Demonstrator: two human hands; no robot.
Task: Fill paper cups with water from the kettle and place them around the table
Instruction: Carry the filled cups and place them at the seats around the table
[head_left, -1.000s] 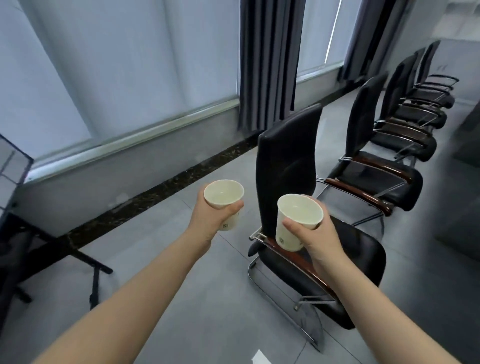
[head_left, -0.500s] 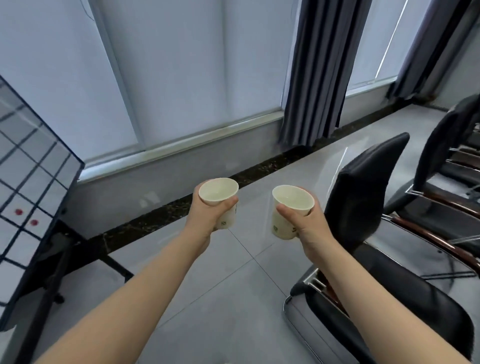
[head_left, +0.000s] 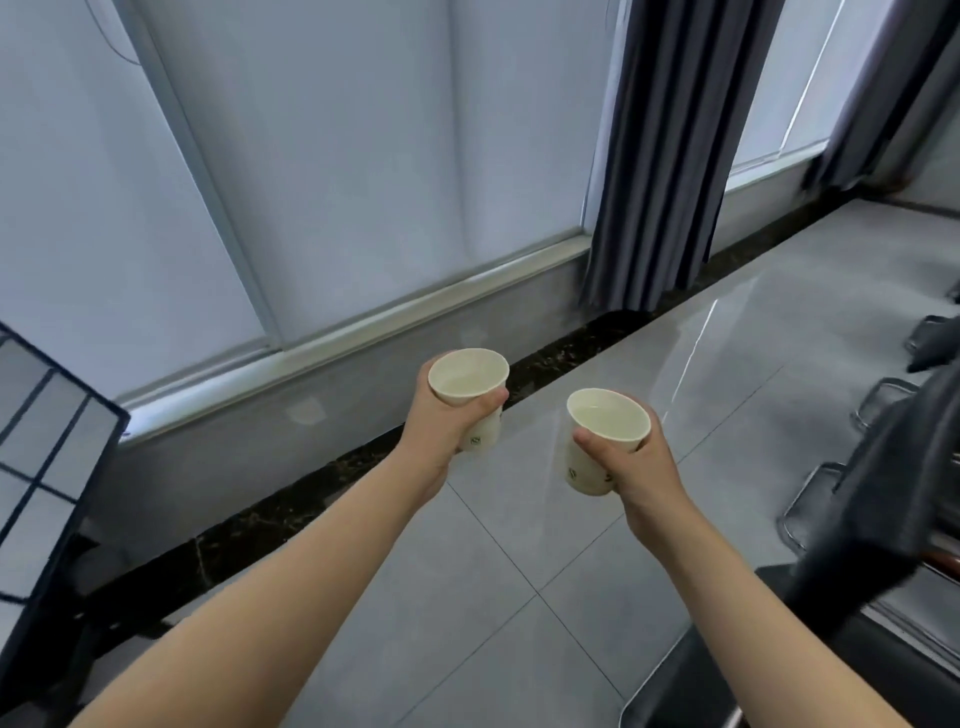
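Cups ride in both hands, out over the grey floor tiles (head_left: 519, 597). I see the left hand (head_left: 447, 421) with fingers and thumb wrapped round the left cup (head_left: 467, 375), which sits below and to the left of the dark curtain (head_left: 670, 156). The right hand (head_left: 641, 467) grips the right cup (head_left: 605, 422) the same way, almost straight below the curtain's hem and nearer to me. Both cups are upright, and I can make out a pale liquid level under each rim. Half a second ago the two cups sat about level; now the left one is higher in view and the right one lower. The view has swung too: the curtain has slid towards the upper right. The black chair (head_left: 883, 493), earlier plain below the curtain, is now a blurred shape at the right edge. Far left of the curtain, less of the gridded board (head_left: 41, 467) shows than before.
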